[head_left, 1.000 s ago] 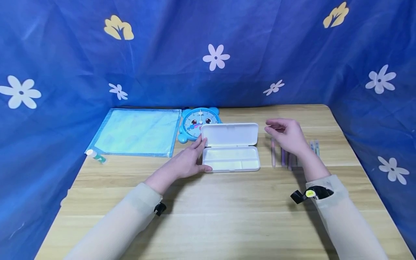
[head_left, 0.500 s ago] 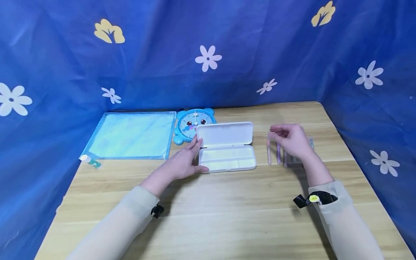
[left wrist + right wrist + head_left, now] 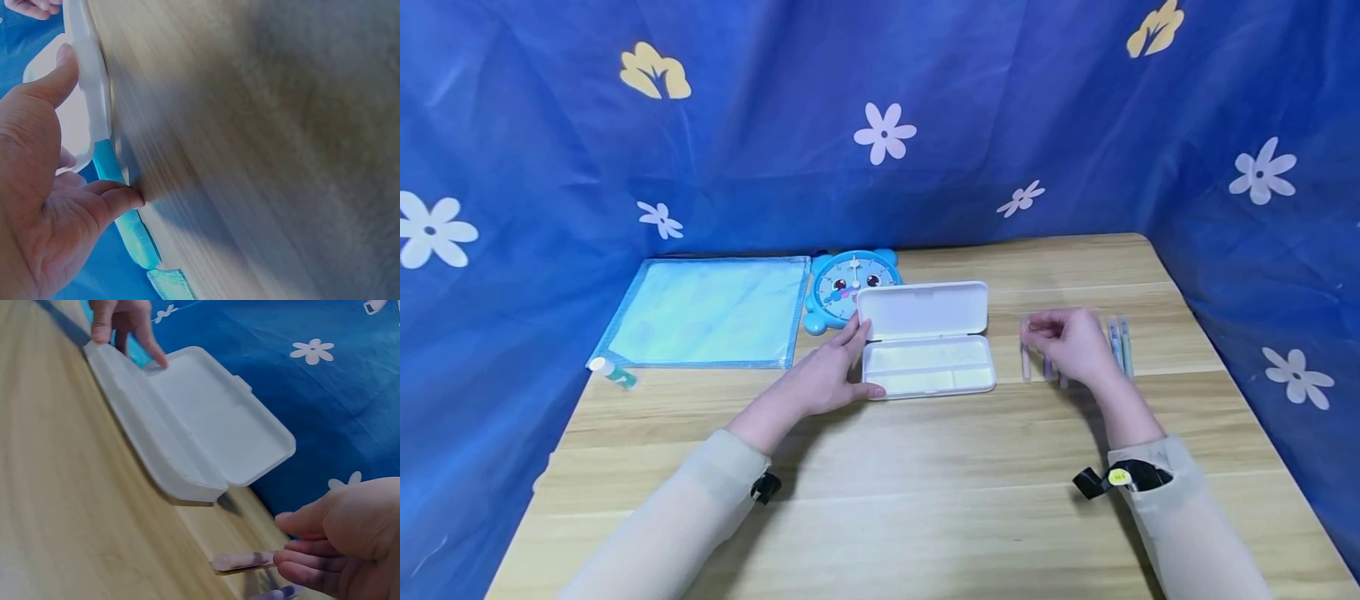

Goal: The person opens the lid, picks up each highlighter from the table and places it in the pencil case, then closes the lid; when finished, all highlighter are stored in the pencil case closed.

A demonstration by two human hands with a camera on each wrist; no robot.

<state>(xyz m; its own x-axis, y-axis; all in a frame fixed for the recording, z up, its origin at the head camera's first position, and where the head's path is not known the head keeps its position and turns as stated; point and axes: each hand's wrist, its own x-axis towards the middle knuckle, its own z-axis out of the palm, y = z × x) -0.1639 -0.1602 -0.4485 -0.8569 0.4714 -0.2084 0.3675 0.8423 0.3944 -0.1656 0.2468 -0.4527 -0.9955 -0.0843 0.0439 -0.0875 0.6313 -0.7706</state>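
Here, a white pencil case (image 3: 925, 310) sits with its lid up a little short of the worktop's (image 3: 887, 508) far edge, somewhat right of the middle. From where I stand, the person's left hand (image 3: 826, 377) holds the left end of it, thumb and forefinger spread wide: the thumb presses the near left corner of the base, and the forefinger lies against the lid.

The right hand (image 3: 1072, 343) is over the row of pens between the case and the worktop's right edge. Its thumb stands apart from the loosely bent fingers, whose tips are at one end of a pink pen (image 3: 1026, 367); I can't tell whether they touch it. A purple pen (image 3: 1048, 369) lies just beside, partly under the hand, and blue-green pens (image 3: 1126, 346) lie nearer the right edge.

A blue clock (image 3: 831, 304) rests by the far edge, partly hidden behind the lid. Left of that, a light blue pouch (image 3: 707, 312) fills the far left corner, with a white-capped glue stick (image 3: 613, 372) at its near left corner. A blue flowered curtain (image 3: 775, 167) hangs behind.
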